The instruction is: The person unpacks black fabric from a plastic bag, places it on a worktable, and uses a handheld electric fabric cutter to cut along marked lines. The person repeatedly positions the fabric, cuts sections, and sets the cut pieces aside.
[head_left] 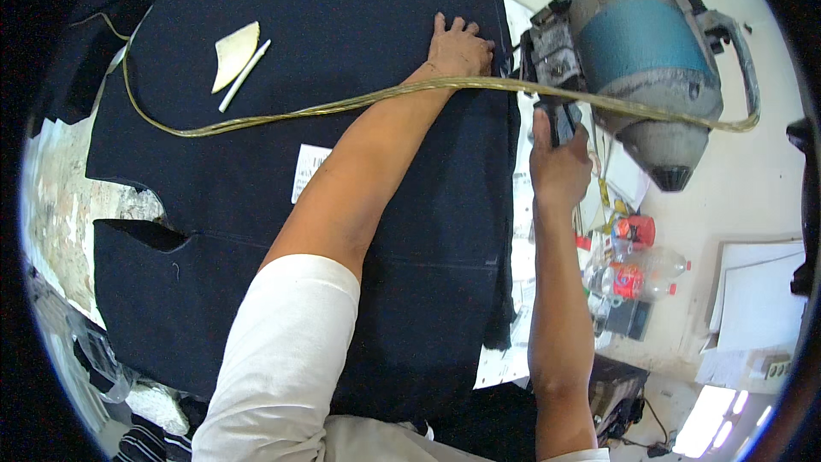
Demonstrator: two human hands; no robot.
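A stack of dark navy fabric (410, 180) with cut edges and a notch at its left covers the table. My left hand (462, 50) lies on it near the right edge, palm down and fingers spread. At that edge stands an upright electric cloth-cutting machine (641, 47) with a grey and teal motor. My right hand (560, 169) is wrapped round its dark handle; the blade is hidden from view. A yellowish power cord (291, 113) runs from the machine across my left forearm. An off-white scrap (236, 56) and a thin white stick (245, 75) lie on the fabric.
A small white printed label (306, 173) is partly behind my left forearm. Plastic bottles with red labels (631, 281) stand or lie right of my right forearm. Farther right are white papers (757, 291) and a socket block (776, 369). Printed paper (496, 368) shows beneath the fabric's edge.
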